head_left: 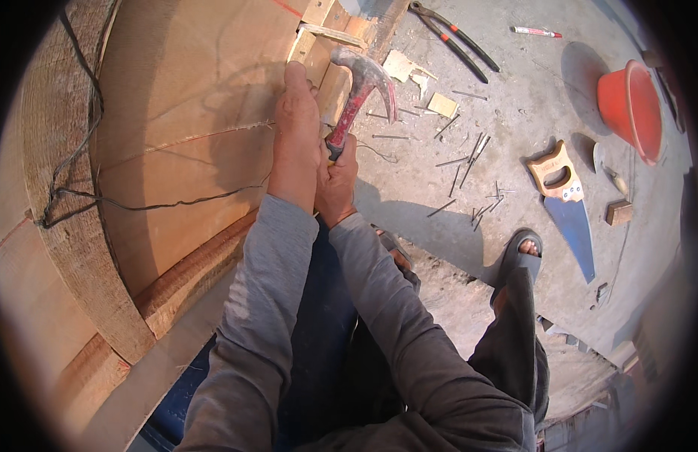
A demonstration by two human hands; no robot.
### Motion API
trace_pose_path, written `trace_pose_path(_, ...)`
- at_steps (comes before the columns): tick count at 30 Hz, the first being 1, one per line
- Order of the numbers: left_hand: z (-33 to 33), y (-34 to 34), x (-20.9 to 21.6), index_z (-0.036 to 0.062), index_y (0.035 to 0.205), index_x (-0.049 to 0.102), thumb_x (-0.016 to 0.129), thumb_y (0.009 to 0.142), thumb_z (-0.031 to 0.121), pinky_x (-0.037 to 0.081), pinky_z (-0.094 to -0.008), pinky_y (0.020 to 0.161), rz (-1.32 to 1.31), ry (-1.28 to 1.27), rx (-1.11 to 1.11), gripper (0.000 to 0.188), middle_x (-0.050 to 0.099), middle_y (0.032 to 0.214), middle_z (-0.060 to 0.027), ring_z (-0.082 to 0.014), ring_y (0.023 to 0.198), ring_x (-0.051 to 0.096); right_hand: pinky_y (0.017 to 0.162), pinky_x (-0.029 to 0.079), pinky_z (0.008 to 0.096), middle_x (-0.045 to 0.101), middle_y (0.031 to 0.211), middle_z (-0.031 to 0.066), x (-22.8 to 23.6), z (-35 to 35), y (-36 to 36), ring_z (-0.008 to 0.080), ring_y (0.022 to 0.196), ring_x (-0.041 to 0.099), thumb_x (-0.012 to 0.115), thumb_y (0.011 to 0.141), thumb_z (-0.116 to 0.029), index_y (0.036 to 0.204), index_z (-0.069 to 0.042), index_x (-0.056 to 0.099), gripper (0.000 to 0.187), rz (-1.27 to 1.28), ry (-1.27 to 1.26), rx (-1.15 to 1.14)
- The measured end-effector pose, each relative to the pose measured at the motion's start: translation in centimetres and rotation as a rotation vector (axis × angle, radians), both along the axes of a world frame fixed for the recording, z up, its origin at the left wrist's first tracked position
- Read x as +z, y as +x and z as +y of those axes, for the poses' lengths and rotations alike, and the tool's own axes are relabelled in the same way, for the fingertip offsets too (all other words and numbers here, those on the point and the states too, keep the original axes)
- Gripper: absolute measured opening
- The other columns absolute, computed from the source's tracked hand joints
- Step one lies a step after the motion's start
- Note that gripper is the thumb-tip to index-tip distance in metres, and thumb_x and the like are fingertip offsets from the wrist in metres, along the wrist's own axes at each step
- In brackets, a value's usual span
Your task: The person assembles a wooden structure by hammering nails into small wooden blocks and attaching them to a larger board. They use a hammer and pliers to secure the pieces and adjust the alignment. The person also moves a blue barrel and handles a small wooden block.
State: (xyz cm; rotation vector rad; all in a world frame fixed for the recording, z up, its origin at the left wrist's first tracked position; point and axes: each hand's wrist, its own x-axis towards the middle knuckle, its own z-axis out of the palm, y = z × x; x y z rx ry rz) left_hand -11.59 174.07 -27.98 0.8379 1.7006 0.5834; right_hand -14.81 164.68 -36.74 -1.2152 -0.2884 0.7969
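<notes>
My right hand is closed round the handle of a claw hammer, its metal head tilted up and the claw curving to the right. Just to the left, my left hand reaches up to a small wooden strip at the edge of a plywood panel. Its thumb points up against the wood and its fingers are curled; what they pinch is hidden. The hammer head hangs beside the left hand, apart from it, in front of a wooden batten.
Loose nails and wood scraps lie on the concrete floor. To the right are a handsaw, a red bucket and a wood block. Long-handled pincers and a marker lie farther off. A dark wire crosses the panel.
</notes>
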Motion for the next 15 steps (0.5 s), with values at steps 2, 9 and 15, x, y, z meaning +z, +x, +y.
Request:
trace_pose_path(2, -2.7, -0.2, 0.7, -0.0110, 0.137, 0.044, 0.041, 0.097, 0.047, 0.035, -0.0367, 0.107, 0.049, 0.057, -0.009, 0.070, 0.047, 0.141, -0.0254, -0.0255, 0.133, 0.045, 0.056, 0.047, 0.0309, 0.065, 0.075, 0.0103, -0.3, -0.1, 1.7, 0.0127, 0.066, 0.060, 0.060, 0.096, -0.013, 0.102, -0.002, 0.049, 0.016, -0.191, -0.044, 0.215)
trace_pose_path(9, -14.7, -2.1, -1.6, -0.0075, 0.126, 0.056, 0.045, 0.099, 0.025, 0.045, -0.0314, 0.094, 0.106, 0.223, -0.049, 0.044, 0.062, 0.119, -0.0195, -0.0213, 0.109, 0.059, 0.057, 0.048, 0.0309, 0.064, 0.076, 0.0088, 0.8, -5.4, 3.1, 0.0120, 0.066, 0.057, 0.061, 0.096, -0.016, 0.103, -0.002, 0.051, 0.018, -0.026, -0.144, 0.101)
trace_pose_path(15, -23.8, -4.8, -4.3, -0.0136, 0.136, 0.043, 0.055, 0.094, 0.017, 0.044, -0.0342, 0.099, 0.247, 0.156, -0.055, 0.053, 0.056, 0.130, -0.0262, -0.0265, 0.117, 0.057, 0.040, 0.037, 0.0252, 0.047, 0.060, -0.0016, -0.8, -12.8, 6.5, 0.0070, 0.045, 0.045, 0.058, 0.097, -0.015, 0.099, -0.007, 0.046, 0.015, 0.113, -0.333, 0.182)
